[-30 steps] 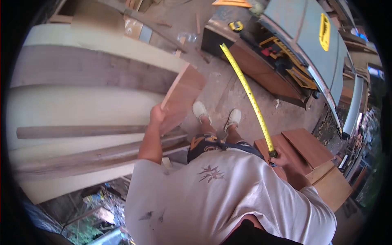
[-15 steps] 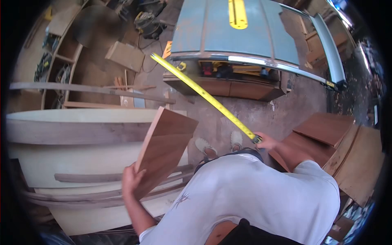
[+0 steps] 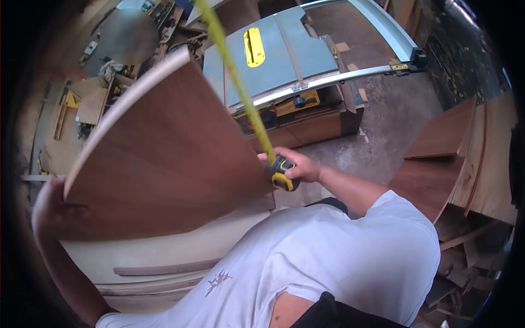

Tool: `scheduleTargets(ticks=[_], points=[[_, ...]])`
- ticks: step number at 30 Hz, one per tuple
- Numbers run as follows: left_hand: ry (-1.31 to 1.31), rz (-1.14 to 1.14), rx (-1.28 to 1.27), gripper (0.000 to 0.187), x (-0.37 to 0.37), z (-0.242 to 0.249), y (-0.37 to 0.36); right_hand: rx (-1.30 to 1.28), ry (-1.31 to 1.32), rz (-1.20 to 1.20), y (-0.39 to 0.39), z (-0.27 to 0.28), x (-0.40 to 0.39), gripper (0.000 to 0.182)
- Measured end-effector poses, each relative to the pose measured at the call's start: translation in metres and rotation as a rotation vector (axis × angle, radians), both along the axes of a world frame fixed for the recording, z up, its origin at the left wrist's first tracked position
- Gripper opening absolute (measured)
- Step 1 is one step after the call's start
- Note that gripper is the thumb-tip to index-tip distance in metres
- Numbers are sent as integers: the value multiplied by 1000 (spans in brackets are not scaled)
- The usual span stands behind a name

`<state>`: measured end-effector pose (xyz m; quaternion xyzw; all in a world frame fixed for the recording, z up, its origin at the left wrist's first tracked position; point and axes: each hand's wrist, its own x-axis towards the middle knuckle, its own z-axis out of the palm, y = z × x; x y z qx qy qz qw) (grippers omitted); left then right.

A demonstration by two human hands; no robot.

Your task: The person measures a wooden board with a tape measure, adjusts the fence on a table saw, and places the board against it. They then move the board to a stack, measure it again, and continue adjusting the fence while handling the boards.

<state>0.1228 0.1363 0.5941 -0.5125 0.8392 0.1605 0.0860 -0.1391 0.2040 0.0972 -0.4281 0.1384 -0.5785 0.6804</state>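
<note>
A reddish-brown wooden board (image 3: 164,158) is raised in front of me, its pale edge facing up and to the left. My left hand (image 3: 52,210) grips it by the lower left corner. In my right hand (image 3: 301,165) is a black and yellow tape measure (image 3: 284,174), held close to the board's right side. Its yellow blade (image 3: 236,76) sticks out far, running upward past the board and across the table saw to the top of the view.
Ahead stands a table saw (image 3: 273,54) with a metal fence rail (image 3: 328,80). More brown boards (image 3: 429,180) lean at the right. Pale sheets with dark strips (image 3: 164,269) lie below the held board. Shelving and offcuts (image 3: 93,101) fill the far left.
The board has come up and now looks much larger. My right hand has moved left with the tape measure, and the blade has swung steeper. The view has turned.
</note>
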Motion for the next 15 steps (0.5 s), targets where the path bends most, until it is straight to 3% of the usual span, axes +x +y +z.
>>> scheduleTargets(ticks=[1, 2, 4, 6, 9, 15], points=[[-81, -91, -86, 46, -4, 17, -5, 15, -9, -36, 5, 12, -11, 88], [-156, -178, -174, 49, -5, 34, -10, -11, -6, -135, 8, 24, -21, 75], [234, 152, -107, 45, -21, 53, -4, 31, -28, -285, 11, 44, -37, 87], [-106, -356, 37, 42, -74, 70, -6, -25, -73, -433, 6, 56, -56, 76], [-34, -486, -113, 42, -92, 69, -1, -100, -55, -648, -18, 74, -87, 72], [157, -866, -505, 41, -111, 58, 10, -258, -307, -700, -66, 92, -148, 60]])
